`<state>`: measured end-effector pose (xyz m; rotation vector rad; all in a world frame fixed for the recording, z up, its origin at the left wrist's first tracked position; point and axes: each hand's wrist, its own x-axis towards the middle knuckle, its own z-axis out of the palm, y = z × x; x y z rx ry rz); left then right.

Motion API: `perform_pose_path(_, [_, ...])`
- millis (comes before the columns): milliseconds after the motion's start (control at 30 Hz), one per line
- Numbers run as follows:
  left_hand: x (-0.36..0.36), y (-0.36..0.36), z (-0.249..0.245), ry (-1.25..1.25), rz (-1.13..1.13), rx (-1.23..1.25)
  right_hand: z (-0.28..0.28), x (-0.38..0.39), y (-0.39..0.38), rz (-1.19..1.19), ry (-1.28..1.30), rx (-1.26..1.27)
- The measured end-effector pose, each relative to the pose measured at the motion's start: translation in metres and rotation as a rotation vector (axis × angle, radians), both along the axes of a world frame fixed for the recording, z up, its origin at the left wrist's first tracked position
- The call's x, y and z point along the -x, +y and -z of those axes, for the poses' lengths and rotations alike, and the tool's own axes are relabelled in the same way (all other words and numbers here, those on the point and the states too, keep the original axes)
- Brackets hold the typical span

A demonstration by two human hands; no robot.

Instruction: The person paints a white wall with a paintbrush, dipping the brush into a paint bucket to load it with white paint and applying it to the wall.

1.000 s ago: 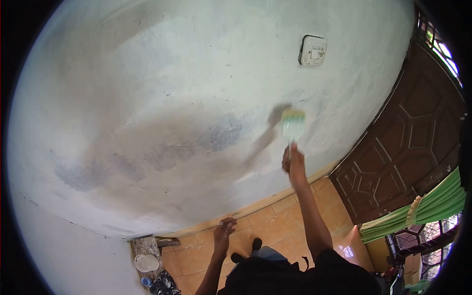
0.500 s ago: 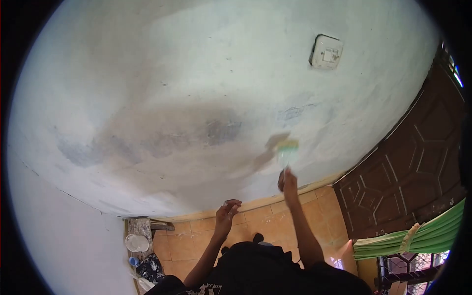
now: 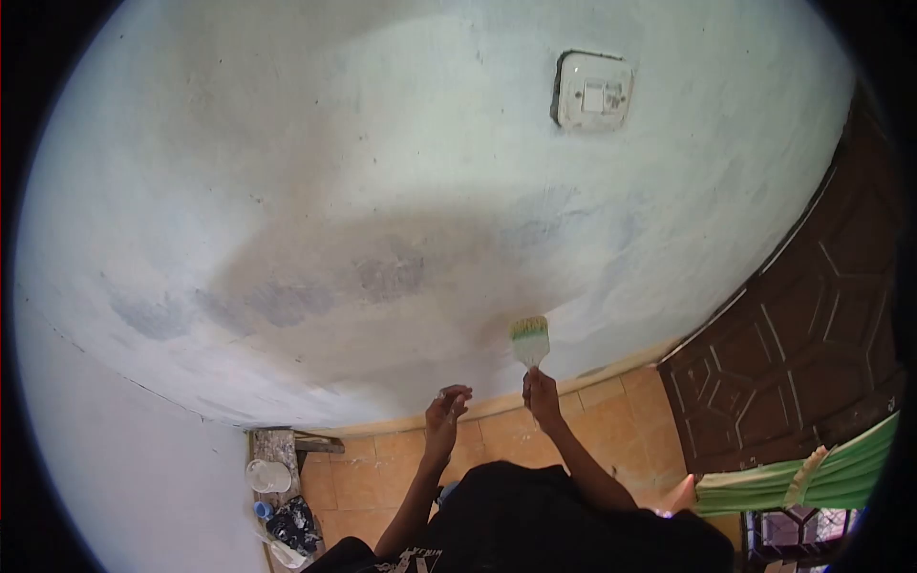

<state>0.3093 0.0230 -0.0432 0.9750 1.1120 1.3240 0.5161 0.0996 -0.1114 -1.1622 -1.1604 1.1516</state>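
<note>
A wide flat brush [image 3: 530, 340] with yellowish bristles and a green-and-white body is upright in my right hand [image 3: 541, 395], whose fingers wrap round its handle. The bristles are in front of the lower part of the pale wall [image 3: 439, 172]; whether they touch it I cannot tell. My left hand [image 3: 446, 409] is raised to the left of the brush, its fingers curled, with whitish marks on them; what it holds, if anything, is too small to make out. Grey patches mark the wall.
A switch plate [image 3: 594, 93] is on the upper wall. At lower left, a wooden bench [image 3: 275, 442] bears a white container [image 3: 268, 477], near a blue cup [image 3: 263, 509] and a black bag [image 3: 292, 525]. A brown door [image 3: 764, 353] and green curtain [image 3: 755, 488] are on the right.
My right hand and the brush have moved down and left, lower against the wall. The view has shifted, with the switch plate further left. My left hand has hardly moved.
</note>
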Motion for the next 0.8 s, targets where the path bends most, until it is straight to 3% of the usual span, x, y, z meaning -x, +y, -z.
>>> perform_pose_path(67, [-0.005, 0.009, -0.002, 0.014, -0.003, -0.003, -0.074, 0.003, -0.003, -0.070, 0.169, 0.024])
perform_pose_path(167, [-0.014, 0.007, -0.002, 0.018, 0.007, 0.017, -0.184, -0.003, 0.029, -0.120, 0.018, -0.115])
perform_pose_path(200, [-0.019, 0.011, -0.004, 0.014, 0.014, 0.014, -0.217, 0.003, 0.032, -0.137, 0.208, -0.043])
perform_pose_path(300, [-0.028, 0.012, -0.016, 0.020, 0.035, -0.025, -0.208, 0.004, 0.050, -0.196, 0.224, -0.081])
perform_pose_path(400, [-0.029, 0.010, -0.019, 0.001, 0.005, -0.034, -0.075, 0.006, 0.059, -0.121, 0.028, -0.209])
perform_pose_path(467, [-0.025, 0.006, -0.021, -0.003, -0.021, -0.032, -0.029, 0.010, 0.023, -0.128, 0.032, 0.075])
perform_pose_path(500, [-0.021, 0.002, -0.021, -0.003, -0.031, -0.029, -0.020, 0.016, 0.003, -0.101, 0.075, 0.097])
perform_pose_path(567, [-0.011, -0.002, -0.012, 0.022, -0.033, -0.009, -0.035, 0.026, -0.011, -0.078, 0.237, 0.200])
perform_pose_path(667, [0.002, -0.003, -0.007, 0.066, -0.018, 0.038, -0.107, 0.038, 0.015, -0.039, 0.211, -0.103])
perform_pose_path(700, [0.005, -0.003, -0.009, 0.078, -0.010, 0.057, -0.138, 0.041, 0.024, -0.049, 0.157, -0.148])
perform_pose_path(733, [0.007, -0.002, -0.012, 0.078, 0.008, 0.043, -0.169, 0.046, 0.028, -0.088, 0.273, -0.069])
perform_pose_path(800, [0.015, 0.003, -0.020, 0.079, 0.038, 0.011, -0.159, 0.049, 0.040, -0.111, 0.240, -0.087])
